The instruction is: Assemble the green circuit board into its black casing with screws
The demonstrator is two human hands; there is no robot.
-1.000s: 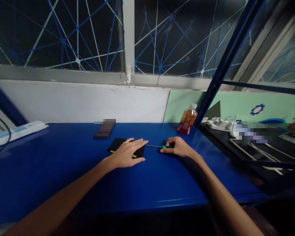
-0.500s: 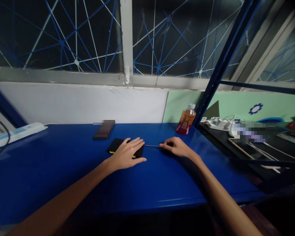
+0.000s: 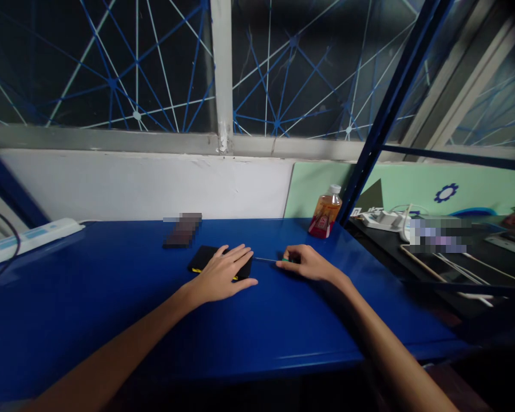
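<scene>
My left hand [image 3: 225, 273] lies flat with fingers spread on a flat black case-like object [image 3: 202, 257] with yellow along its near edge. The palm and fingers hide much of its top. My right hand [image 3: 304, 262] is closed round the green handle of what looks like a screwdriver [image 3: 266, 260]. Its thin metal shaft points left, and the tip comes close to the right edge of the black object. I cannot tell whether it touches. Most of the handle is hidden by my fingers.
The blue table [image 3: 154, 326] carries a blurred dark slab [image 3: 183, 230] at the back, a drink bottle [image 3: 326, 212] at back right and a white power strip [image 3: 34, 240] at left. A blue metal post [image 3: 380, 129] rises behind the bottle. Cables [image 3: 459, 269] lie on the black table at right.
My right hand has turned and shifted slightly, so a bit of green handle now shows between its fingers. The left hand stays flat on the black object. The view has tilted a little.
</scene>
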